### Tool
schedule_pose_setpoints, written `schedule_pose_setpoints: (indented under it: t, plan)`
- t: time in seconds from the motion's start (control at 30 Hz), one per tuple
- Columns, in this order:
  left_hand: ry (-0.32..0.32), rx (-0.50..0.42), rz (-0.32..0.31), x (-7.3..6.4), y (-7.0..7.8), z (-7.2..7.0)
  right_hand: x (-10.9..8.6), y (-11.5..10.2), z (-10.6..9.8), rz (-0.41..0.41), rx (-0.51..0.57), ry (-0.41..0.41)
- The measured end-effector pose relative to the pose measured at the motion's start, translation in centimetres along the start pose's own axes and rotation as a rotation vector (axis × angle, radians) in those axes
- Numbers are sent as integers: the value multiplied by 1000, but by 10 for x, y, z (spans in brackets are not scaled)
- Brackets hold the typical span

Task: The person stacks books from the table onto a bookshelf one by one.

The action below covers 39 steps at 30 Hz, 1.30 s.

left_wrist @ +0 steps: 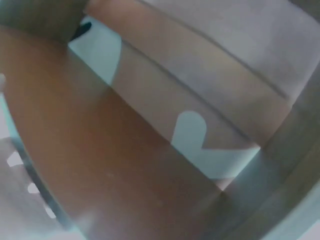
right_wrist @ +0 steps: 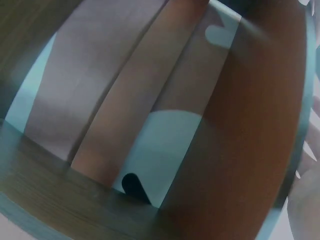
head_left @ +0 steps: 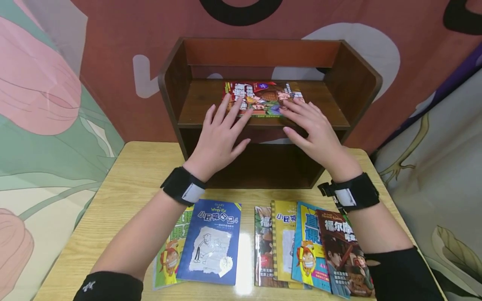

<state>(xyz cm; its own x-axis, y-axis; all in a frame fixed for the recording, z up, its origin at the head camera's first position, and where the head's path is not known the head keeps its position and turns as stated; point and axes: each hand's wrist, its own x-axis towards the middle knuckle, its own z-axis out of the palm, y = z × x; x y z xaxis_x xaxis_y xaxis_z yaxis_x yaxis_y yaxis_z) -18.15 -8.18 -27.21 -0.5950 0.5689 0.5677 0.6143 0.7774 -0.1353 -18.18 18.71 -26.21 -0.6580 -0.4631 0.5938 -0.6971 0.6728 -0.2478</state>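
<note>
The left hand (head_left: 222, 140) reaches up with its fingers spread and its thumb held well out to the side. Its fingertips lie over the near left part of a glossy paperback book with a colourful, mostly red cover (head_left: 263, 98). The right hand (head_left: 314, 129) mirrors it over the near right part, fingers lightly bent and closer together, thumb apart at the front edge of the shelf. Neither pinches anything; whether the fingertips press or only hover cannot be told, and the wrist views do not show the contact.

The book lies flat on the upper shelf of a dark brown wooden bookcase (head_left: 263, 53), between its side panels. It looks light and thin, likely bendy along the open edge and firmer at the spine. The shiny cover may slide under flat fingertips, so a better hold would be a thumb below the overhanging or near edge with fingers on top, or both short ends squeezed gently; corners would crease first.

Further out, on the pale wood-grain table (head_left: 132, 200), a blue paperback with a cartoon figure (head_left: 214, 255) overlaps a green one (head_left: 169, 263), and four more paperbacks (head_left: 308, 251) fan out to the right.
</note>
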Motion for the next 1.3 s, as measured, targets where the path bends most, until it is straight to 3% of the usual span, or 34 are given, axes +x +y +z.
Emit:
schedule_pose_setpoints:
  t: [0.1,0.2,0.4,0.63,0.8,1.0,1.3]
  plan:
    - [51,-45,41,-20,13,-5,-14,-11,4,-73,30,55]
    - [60,-93,81,-39,28,-11,-29,-24,11,-139,38,88]
    - [-60,-156,97,-78,47,-11,-57,-48,34,-189,66,48]
    - [-288,-220,18,-125,52,0,-93,-74,62,-143,97,-165]
    - [-448,-236,-50,-151,50,5,-119,-90,83,-74,105,-327]
    - [-595,-253,-96,-168,44,15,-139,-113,102,65,106,-527]
    - [-773,-263,-148,-184,39,29,-153,-136,125,73,88,-736]
